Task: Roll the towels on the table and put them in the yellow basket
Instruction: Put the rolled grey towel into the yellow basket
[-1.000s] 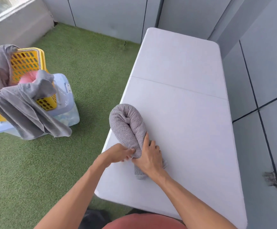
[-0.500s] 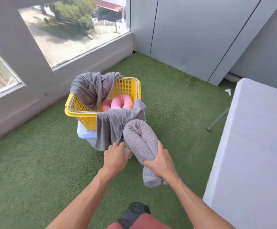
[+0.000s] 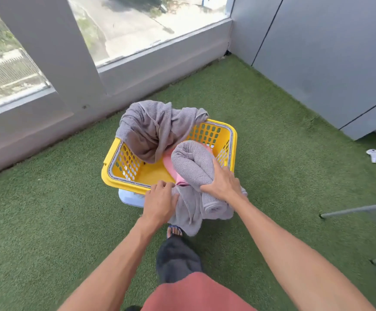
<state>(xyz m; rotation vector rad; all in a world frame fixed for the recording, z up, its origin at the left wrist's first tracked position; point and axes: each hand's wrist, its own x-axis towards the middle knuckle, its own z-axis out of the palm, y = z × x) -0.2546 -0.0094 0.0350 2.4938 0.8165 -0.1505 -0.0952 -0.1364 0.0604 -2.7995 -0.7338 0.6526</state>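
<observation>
The yellow basket [image 3: 115, 182] stands on a pale box on the green turf in front of me. My right hand [image 3: 223, 185] grips a rolled grey towel [image 3: 191, 162] and holds it bent over the basket's near right corner, its lower end hanging outside the rim. A pink towel [image 3: 168, 162] lies inside the basket under the roll. My left hand [image 3: 160, 203] rests with loosely curled fingers against a grey towel [image 3: 187, 214] draped over the near rim. Another loose grey towel [image 3: 153, 129] hangs over the far rim.
The pale box [image 3: 129, 199] under the basket peeks out at the front. A low wall with windows [image 3: 137, 70] runs behind, grey panels to the right. A metal table leg [image 3: 357, 209] and a small white object [image 3: 372, 154] are on the turf at right. My foot [image 3: 174, 231] is just below the basket.
I have turned from the table and stepped up to the basket. The rolled towel went from the tabletop to over the basket in my right hand; my left hand came off it.
</observation>
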